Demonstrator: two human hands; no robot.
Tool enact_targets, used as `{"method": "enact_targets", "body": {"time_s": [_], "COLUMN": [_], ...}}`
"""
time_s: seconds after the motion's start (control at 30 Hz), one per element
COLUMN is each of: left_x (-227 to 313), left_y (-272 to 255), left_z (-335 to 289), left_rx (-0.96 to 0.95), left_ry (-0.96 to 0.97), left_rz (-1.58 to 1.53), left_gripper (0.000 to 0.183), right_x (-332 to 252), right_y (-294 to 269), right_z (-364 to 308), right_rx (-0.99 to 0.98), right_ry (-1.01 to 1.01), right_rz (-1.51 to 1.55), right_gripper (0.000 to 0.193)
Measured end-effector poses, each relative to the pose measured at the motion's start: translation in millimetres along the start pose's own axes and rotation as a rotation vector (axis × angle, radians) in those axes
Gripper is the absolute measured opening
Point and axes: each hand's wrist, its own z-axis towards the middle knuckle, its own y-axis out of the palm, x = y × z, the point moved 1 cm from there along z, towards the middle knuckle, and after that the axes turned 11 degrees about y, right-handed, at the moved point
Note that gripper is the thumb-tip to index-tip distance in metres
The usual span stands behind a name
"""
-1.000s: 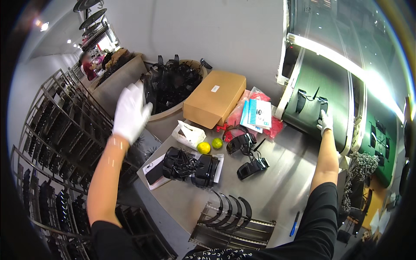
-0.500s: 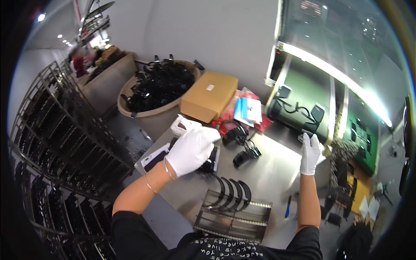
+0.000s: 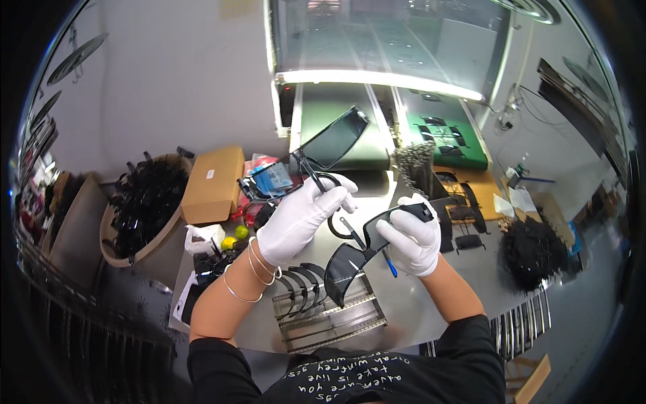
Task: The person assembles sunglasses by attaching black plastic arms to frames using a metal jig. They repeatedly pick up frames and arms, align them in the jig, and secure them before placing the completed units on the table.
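My left hand (image 3: pixel 303 219), in a white glove, is closed around the stem of a black lens pair (image 3: pixel 340 139), two dark rectangular lenses joined in the middle and raised over the table. My right hand (image 3: pixel 412 236), also gloved, grips a second dark lens pair (image 3: pixel 344 269) by one end. Its other lens tilts down toward me, and a curved black stem (image 3: pixel 340 230) sticks out toward my left hand. Below them on the table stands a metal slotted rack (image 3: pixel 336 323) with several curved black pieces (image 3: pixel 309 286) upright at its left end.
A blue-handled tool (image 3: pixel 391 265) lies right of the rack. Left are a cardboard box (image 3: pixel 212 185) and a tub (image 3: pixel 111 236) of black parts. Ahead, a green conveyor belt (image 3: pixel 323 111) sits under a bright tube light (image 3: pixel 377 79); another belt (image 3: pixel 464 156) carries dark lens pieces.
My view has swung to the right. My hands, apart before, have come closer together and now each holds a dark lens pair. The lens pieces seen on the nearer belt are off it.
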Motion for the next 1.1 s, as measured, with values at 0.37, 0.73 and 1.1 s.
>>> {"method": "enact_targets", "body": {"time_s": [0.37,0.73,1.1], "left_x": [24,63,57], "left_y": [51,13,28], "left_z": [20,39,35], "left_rx": [-0.152,0.419,0.365], "left_ry": [0.158,0.956,0.923], "left_rz": [-0.121,-0.047,0.074], "left_gripper": [0.020,0.026,0.029], "right_x": [-18,-19,-12], "right_y": [-48,-47,-18], "right_z": [-37,-28,-19], "right_rx": [0.011,-0.146,-0.113], "right_ry": [0.116,0.194,0.684], "right_rz": [-0.130,0.104,0.647], "right_gripper": [0.051,0.053,0.045]}}
